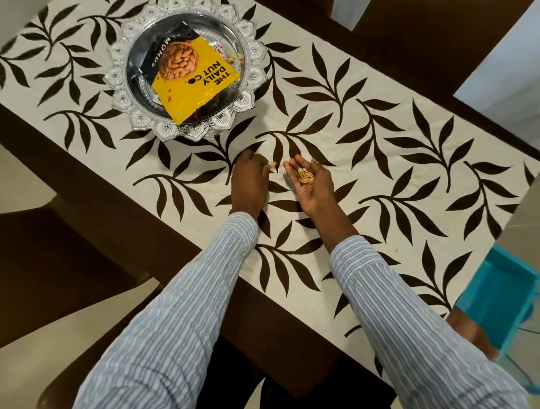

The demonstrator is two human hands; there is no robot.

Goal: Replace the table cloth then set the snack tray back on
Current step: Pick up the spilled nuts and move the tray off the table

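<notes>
A cream table cloth (pixel 368 158) with dark brown leaf prints covers the dark wooden table. A round silver snack tray (pixel 251 55) with a scalloped rim stands on it at the upper left, holding a yellow and black almond packet (pixel 194 81). My left hand (pixel 249 183) rests palm down on the cloth below the tray, fingertips pinching a nut shell (pixel 272 165). My right hand (pixel 312 184) lies palm up beside it, cupping several nut shells (pixel 306 176).
A turquoise box (pixel 498 291) sits off the table's right corner, with another person's hand (pixel 469 332) beneath it. Dark wooden chairs (pixel 50 264) stand at the left and top right. Bare table wood (pixel 294 332) shows near my body.
</notes>
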